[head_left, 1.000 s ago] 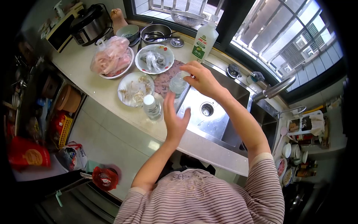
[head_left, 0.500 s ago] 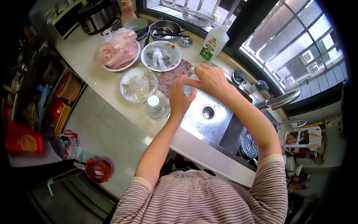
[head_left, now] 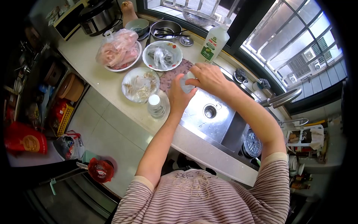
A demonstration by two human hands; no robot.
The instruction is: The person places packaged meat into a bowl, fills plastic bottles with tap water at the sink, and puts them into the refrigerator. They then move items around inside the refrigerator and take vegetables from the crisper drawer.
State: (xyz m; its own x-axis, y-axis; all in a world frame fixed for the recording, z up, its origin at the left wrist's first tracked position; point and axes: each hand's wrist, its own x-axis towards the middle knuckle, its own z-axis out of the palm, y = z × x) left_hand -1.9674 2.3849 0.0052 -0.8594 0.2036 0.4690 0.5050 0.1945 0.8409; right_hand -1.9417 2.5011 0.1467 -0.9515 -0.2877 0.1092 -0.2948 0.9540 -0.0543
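Note:
Above the left end of the steel sink [head_left: 201,117], my two hands are closed round a clear plastic jar [head_left: 186,84]. My left hand [head_left: 179,95] wraps its side, thumb towards the sink. From above, my right hand [head_left: 209,77] grips near the top, its fingers bent over it; whether a lid is there I cannot tell. A second clear jar with a white cap [head_left: 155,106] stands upright on the counter, left of my left forearm. Nearby, a plate with a clear plastic bag [head_left: 140,86] lies beyond that capped jar.
A floral-rimmed bowl [head_left: 162,67], a pink plastic bag [head_left: 118,48] on a dish, and a metal pot [head_left: 165,28] occupy the counter's far side. By the window stands a white detergent bottle [head_left: 214,43]. The faucet [head_left: 281,98] reaches over the sink from the right.
My right hand has shifted slightly on the jar, and more of the jar shows between my hands. The whole view has moved a little; both hands keep their hold.

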